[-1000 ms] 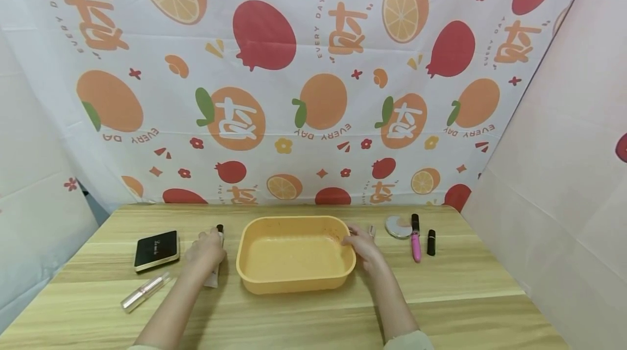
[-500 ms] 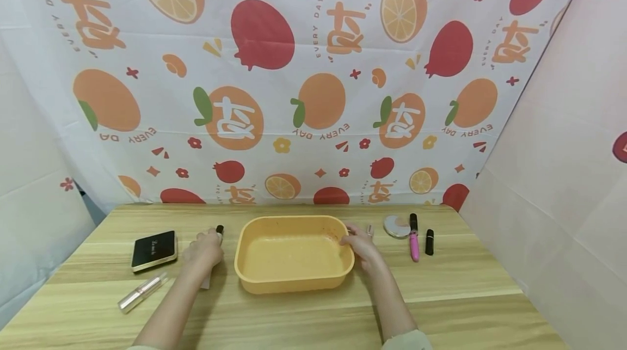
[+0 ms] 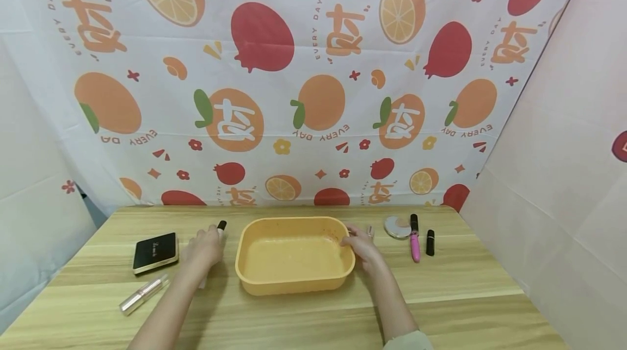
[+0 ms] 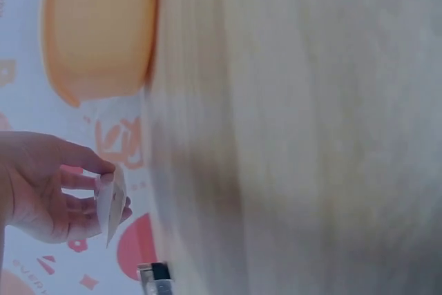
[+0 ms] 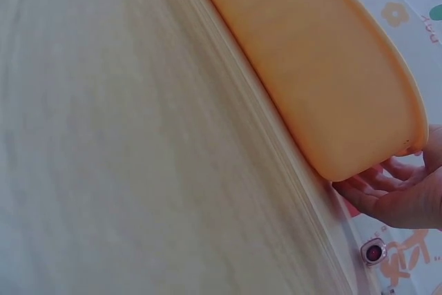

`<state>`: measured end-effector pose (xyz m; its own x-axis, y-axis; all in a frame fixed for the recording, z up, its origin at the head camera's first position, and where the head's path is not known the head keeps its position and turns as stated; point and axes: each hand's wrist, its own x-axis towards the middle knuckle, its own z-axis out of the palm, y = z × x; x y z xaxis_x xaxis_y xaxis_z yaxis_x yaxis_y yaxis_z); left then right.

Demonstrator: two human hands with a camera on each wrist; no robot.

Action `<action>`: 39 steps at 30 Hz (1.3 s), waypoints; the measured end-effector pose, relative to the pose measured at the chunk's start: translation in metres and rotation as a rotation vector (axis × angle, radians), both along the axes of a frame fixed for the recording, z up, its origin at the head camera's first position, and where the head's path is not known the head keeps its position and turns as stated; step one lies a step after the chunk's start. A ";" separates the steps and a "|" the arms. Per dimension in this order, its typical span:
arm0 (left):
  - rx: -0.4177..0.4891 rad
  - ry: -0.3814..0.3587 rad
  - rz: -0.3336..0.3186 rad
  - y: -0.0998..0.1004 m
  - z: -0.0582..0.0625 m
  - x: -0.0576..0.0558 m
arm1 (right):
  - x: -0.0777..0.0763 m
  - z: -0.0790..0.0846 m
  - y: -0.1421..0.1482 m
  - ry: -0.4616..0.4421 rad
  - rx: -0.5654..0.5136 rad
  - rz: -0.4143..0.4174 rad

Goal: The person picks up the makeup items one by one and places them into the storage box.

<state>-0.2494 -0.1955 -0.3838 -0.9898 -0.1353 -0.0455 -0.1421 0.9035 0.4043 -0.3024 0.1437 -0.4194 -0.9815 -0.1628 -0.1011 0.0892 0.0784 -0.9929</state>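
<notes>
My left hand (image 3: 204,246) grips a pale squeeze tube (image 4: 112,205) with a black cap (image 3: 222,225), left of the yellow plastic basin (image 3: 294,286). In the left wrist view the tube's flat end shows between thumb and fingers, above the wooden table. Most of its body is hidden behind the hand in the head view. At the basin's right end, my right hand (image 3: 363,247) holds the rim, thumb over the edge and fingers along the outer wall. Nothing lies inside the basin.
Left on the table (image 3: 294,323) lie a black compact (image 3: 155,252) and a clear-capped cosmetic tube (image 3: 143,295). On the right are a round silvery-white case (image 3: 395,228), a pink-and-black tube (image 3: 415,241) and a small black tube (image 3: 430,243). A fruit-print cloth (image 3: 313,165) hangs behind.
My left hand has raised the squeeze tube off the table and tilted it, its cap swinging slightly right. The right hand stays on the basin's rim.
</notes>
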 end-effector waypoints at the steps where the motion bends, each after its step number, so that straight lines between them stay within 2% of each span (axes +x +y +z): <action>1: -0.007 0.009 -0.006 0.000 0.002 0.001 | 0.000 0.000 0.001 0.003 0.006 0.003; 7: -0.028 0.054 -0.038 0.003 0.013 0.006 | -0.013 -0.014 0.004 0.012 0.026 -0.018; 24: -0.043 0.073 -0.095 0.012 0.037 0.013 | -0.007 -0.010 0.004 0.017 0.104 0.004; 39: -0.020 0.071 -0.115 0.014 0.045 0.015 | -0.009 -0.010 0.003 0.000 0.119 -0.007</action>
